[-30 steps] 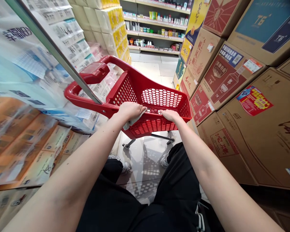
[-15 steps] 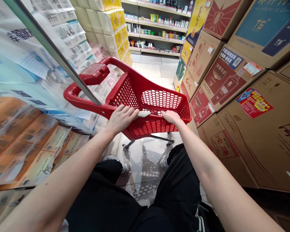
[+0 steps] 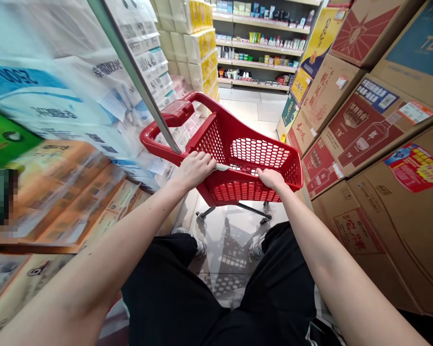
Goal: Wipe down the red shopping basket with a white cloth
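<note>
A red plastic shopping cart (image 3: 220, 190) stands sideways before me in the aisle, its handle (image 3: 147, 142) at the left and its perforated basket at the right. My left hand (image 3: 198, 168) is closed over the near rim, close to where a metal pole (image 3: 137, 79) rises from the cart. Beside its fingertips a small whitish piece (image 3: 222, 166) shows at the rim; I cannot make out what it is. Further right along that rim, my right hand (image 3: 270, 178) grips it as well, thumb towards the inside. Through the lattice, no goods show in the visible part of the basket.
Cardboard cartons (image 3: 368, 120) are stacked along the right side. Wrapped paper packs (image 3: 65, 115) and yellow-and-white packs (image 3: 198, 48) pile up on the left. Shelves of bottles and tubes (image 3: 260, 41) cross the far end. Pale tiled floor (image 3: 238, 240) runs beneath the cart.
The view has swung left, so the cart and cartons sit further right in the picture, and a green pack shows at the left edge. Both hands keep their hold on the rim.
</note>
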{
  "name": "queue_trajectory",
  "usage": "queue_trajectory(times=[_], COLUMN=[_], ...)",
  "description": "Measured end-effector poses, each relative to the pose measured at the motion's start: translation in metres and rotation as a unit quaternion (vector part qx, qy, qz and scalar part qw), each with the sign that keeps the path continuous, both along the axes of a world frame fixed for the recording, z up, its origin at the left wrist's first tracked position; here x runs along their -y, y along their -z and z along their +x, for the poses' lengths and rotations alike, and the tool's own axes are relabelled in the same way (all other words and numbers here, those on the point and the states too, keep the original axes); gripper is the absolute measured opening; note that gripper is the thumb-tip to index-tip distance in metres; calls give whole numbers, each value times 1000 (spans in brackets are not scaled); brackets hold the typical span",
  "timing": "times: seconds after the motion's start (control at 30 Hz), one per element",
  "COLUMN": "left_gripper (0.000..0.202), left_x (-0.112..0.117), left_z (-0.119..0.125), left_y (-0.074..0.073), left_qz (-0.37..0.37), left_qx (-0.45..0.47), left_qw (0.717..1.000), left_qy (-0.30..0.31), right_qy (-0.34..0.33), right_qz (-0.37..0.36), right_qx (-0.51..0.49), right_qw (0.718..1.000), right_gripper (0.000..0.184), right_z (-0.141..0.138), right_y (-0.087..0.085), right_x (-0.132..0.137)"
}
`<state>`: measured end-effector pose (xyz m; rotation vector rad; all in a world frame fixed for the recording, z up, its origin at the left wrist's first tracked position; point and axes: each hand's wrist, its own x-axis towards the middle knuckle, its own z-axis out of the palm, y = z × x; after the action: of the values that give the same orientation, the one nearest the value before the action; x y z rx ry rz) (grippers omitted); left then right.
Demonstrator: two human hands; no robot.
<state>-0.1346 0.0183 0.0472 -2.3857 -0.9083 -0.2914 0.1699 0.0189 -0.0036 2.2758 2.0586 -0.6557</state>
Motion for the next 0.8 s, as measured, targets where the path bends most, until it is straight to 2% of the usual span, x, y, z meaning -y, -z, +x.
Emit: queue_trajectory(times=[0.2, 0.47, 0.67, 0.8], left_gripper=[20, 25, 29, 32], left_x=[-4, 8, 6, 2], left_z=[9, 11, 9, 14], left_y=[-2, 0, -5, -5], left_qz=[24, 31, -27, -29], left_qx=[-74, -44, -12, -15], left_qw=[997, 998, 998, 998], left_qy=[18, 42, 52, 49], right_qy=[0, 13, 19, 16], right_qz=[0, 2, 2, 6], right_qx=[12, 14, 8, 6], right_qw=[1000, 1000, 1000, 1000], right_gripper=[69, 69, 67, 67], right_z=[9, 17, 17, 22], right_y=[0, -1, -4, -4], right_x=[4, 9, 9, 5])
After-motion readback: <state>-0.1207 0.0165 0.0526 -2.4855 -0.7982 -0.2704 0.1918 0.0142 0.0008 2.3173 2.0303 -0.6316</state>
